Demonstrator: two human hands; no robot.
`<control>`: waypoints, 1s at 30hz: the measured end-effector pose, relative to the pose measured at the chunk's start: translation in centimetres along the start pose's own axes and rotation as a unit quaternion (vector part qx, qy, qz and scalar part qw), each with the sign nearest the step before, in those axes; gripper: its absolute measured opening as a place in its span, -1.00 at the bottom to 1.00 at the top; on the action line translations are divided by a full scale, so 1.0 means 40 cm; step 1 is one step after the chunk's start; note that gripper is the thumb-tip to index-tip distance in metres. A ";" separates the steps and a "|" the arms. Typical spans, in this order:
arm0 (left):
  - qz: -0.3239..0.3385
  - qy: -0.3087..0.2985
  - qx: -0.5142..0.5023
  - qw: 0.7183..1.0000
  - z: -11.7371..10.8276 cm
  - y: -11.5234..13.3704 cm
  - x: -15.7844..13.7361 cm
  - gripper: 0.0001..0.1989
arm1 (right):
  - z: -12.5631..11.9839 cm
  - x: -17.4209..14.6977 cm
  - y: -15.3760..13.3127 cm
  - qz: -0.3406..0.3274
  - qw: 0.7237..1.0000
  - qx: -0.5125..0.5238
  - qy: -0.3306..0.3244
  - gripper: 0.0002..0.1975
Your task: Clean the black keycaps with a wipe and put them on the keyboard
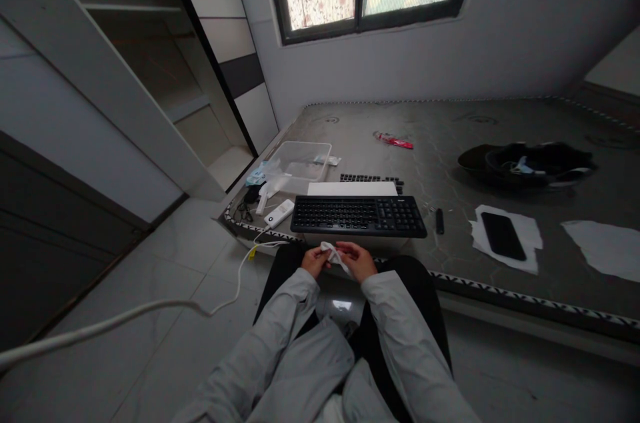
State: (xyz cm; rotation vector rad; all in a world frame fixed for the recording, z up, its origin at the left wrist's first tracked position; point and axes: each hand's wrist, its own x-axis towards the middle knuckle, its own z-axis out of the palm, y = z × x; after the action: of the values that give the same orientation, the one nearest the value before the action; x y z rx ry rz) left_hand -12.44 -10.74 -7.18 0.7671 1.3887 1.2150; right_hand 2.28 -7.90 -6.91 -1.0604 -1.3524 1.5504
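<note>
Between my two hands is a crumpled white tissue [332, 251], held low over my lap. My left hand [315, 261] pinches one end of it. The fingers of my right hand [358, 261] are closed on the other end. Just beyond them, at the near edge of the mattress, lies a black keyboard [357, 215]. It rests partly on a white flat object [352, 189]. Behind that, a row of loose black keys or a second keyboard [370, 178] shows only in part.
A clear plastic box [303, 163] and a white power strip [280, 214] with a cable [165, 305] are at left. To the right lie a small black tool [439, 221], a phone [503, 236] on white paper, and a black bag [535, 166]. A red packet [395, 141] lies farther back.
</note>
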 end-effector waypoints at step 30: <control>0.055 -0.052 0.064 0.995 0.022 -0.004 -0.023 -0.49 | -0.007 -0.006 -0.003 -0.005 0.984 -0.149 0.095 -0.65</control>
State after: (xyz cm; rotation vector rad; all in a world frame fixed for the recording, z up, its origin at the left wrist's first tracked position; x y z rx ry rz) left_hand -11.39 -11.43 -6.97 0.9935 1.3620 1.1610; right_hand 2.63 -8.01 -6.82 -1.3454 -1.4811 1.2260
